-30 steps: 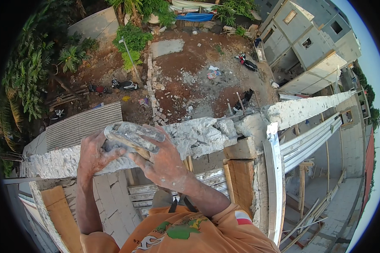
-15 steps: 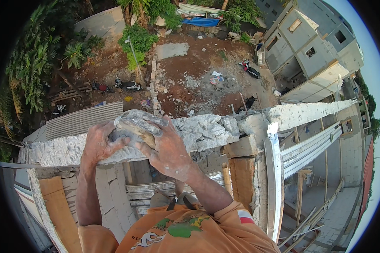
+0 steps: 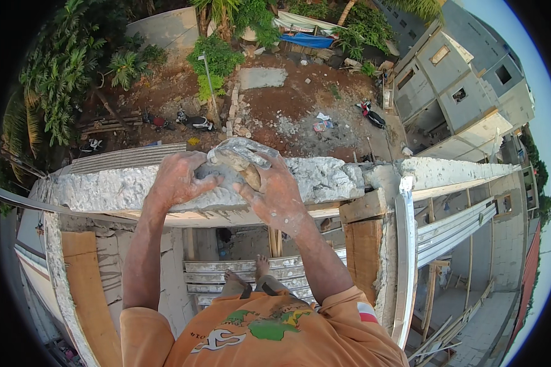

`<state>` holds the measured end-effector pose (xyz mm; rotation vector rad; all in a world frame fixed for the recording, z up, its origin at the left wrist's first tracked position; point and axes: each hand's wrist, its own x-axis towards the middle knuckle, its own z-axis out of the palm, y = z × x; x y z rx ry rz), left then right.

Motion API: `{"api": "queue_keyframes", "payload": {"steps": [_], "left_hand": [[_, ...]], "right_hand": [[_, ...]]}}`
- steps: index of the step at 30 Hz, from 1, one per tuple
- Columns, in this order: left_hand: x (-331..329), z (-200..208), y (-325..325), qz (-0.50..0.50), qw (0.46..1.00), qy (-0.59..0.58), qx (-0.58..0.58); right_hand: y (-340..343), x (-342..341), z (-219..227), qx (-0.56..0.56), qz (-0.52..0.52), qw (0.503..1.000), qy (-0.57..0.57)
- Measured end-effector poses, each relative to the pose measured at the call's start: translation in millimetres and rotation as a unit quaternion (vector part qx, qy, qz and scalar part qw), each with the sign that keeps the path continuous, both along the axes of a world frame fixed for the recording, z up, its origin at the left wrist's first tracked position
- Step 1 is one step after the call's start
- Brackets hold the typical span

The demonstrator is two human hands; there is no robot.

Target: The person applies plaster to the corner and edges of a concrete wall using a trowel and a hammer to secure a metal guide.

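Both hands are on top of a rough, grey-white concrete wall (image 3: 113,183) that runs across in front of me. My right hand (image 3: 278,189) is closed round a crumpled-looking, mortar-caked grey thing with a tan part (image 3: 242,160); its kind is unclear. Beside it, my left hand (image 3: 180,180) is curled, thumb bent toward the fingers, against grey mortar and the left end of that thing. What lies inside its grip is hidden. Grey mortar smears the right hand.
Below my chest, my bare feet (image 3: 262,264) stand among metal-coloured planks (image 3: 220,276). A pale metal beam (image 3: 405,263) rises at right, beside wooden boards (image 3: 364,244). Beyond the wall, the ground lies far below, with a parked motorbike (image 3: 371,114) and rubble. An unfinished building (image 3: 450,92) stands far right.
Both hands have shifted right along the wall top, carrying the mortar-caked thing with them. The view has also moved, so my feet show more.
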<state>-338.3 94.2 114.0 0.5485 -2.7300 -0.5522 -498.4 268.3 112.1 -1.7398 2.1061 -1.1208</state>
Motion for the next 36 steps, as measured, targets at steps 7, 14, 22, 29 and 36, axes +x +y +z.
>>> {"api": "queue_keyframes", "payload": {"steps": [7,14,22,29,36], "left_hand": [[23,-1,-10,0.006,0.992,0.122,0.029],[78,-5,46,0.085,0.931,0.354,-0.009],[223,-115,130,0.369,0.857,0.308,0.183],[333,-202,158,0.612,0.552,0.438,0.361],[402,-202,109,0.525,0.357,0.683,0.361]], "right_hand": [[-13,16,12,0.019,0.001,1.0,0.014],[-8,46,39,-0.014,0.001,0.986,-0.166],[-5,37,31,0.037,0.028,0.992,-0.114],[-9,42,33,0.059,0.0,0.989,-0.138],[-7,43,31,0.071,-0.02,0.993,-0.092]]}}
